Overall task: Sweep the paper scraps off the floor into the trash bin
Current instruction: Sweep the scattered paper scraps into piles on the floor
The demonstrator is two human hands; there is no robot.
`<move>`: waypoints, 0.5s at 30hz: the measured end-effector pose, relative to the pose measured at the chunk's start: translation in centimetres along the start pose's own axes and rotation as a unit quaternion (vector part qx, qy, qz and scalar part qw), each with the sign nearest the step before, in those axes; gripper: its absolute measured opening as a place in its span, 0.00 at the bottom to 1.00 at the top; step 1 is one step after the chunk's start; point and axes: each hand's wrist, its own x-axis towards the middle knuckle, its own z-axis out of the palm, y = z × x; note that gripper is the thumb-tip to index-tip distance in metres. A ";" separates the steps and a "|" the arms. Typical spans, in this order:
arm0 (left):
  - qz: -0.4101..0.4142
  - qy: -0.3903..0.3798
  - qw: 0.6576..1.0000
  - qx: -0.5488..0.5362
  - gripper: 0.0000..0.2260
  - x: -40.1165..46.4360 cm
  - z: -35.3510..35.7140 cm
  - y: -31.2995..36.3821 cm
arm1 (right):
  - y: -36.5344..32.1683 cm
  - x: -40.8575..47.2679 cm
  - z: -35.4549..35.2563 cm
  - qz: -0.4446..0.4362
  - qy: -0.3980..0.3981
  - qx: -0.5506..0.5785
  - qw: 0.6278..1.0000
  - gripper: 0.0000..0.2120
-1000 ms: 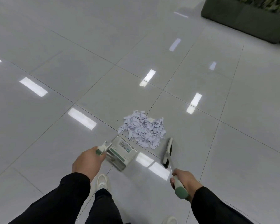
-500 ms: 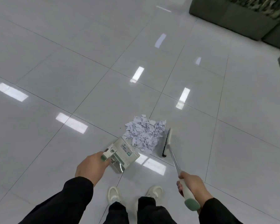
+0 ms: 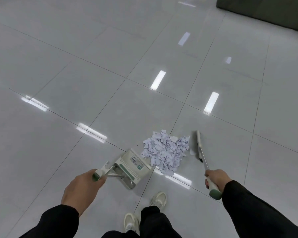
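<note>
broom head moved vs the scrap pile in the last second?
Yes. The broom head swung from the pile's near right corner to its far right edge, beside the paper scraps.

I have only the one view, from the camera on the person's head. It sits at standing height and tilts forward and down onto the tiled floor [image 3: 110, 103]. The wide lens bends the tile joints toward the edges. Nearest, along the bottom edge, are both dark sleeves and the shoes [image 3: 159, 198]; the paper scraps [image 3: 165, 152] lie a little below centre. Farthest off, a dark planter [image 3: 265, 12] cuts the top right corner.
</note>
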 end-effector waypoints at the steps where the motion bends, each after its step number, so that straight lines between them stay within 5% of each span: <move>1: 0.000 0.005 1.000 -0.001 0.16 0.1 -0.3 0.1 | -0.4 -0.3 0.8 -0.005 -0.006 -0.009 1.000 0.06; 15: 0.043 -0.013 0.999 0.026 0.14 10.2 -6.3 -1.5 | -1.7 -11.2 7.6 -0.038 0.008 -0.038 0.999 0.01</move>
